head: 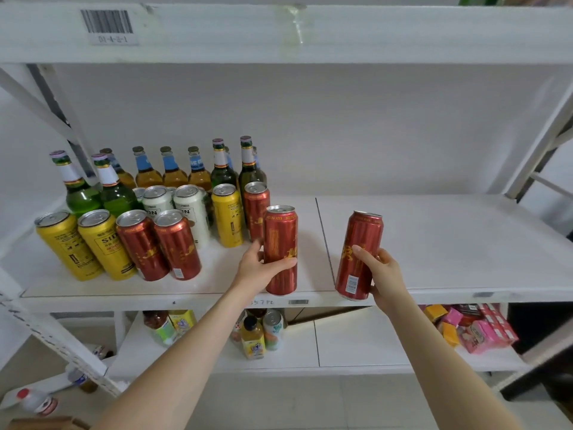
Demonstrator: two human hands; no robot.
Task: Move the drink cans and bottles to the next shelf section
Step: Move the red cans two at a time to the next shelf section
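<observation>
My left hand (259, 266) grips a tall red can (280, 240) near the front edge of the left shelf board (217, 283). My right hand (383, 274) holds a second red can (361, 243), tilted, over the front of the right shelf board (449, 243), just past the seam. To the left stand two more red cans (161, 243), yellow cans (83, 243), white cans (173, 203), another yellow can (228, 215) and a red can (255, 206). Green bottles (93, 187) and amber bottles (173, 169) line the back.
The right board carries only the can in my right hand. A white shelf edge with a barcode label (107, 26) runs overhead. The lower shelf holds juice bottles (252, 336) and pink and orange boxes (474, 327). Diagonal braces (40, 103) cross the left side.
</observation>
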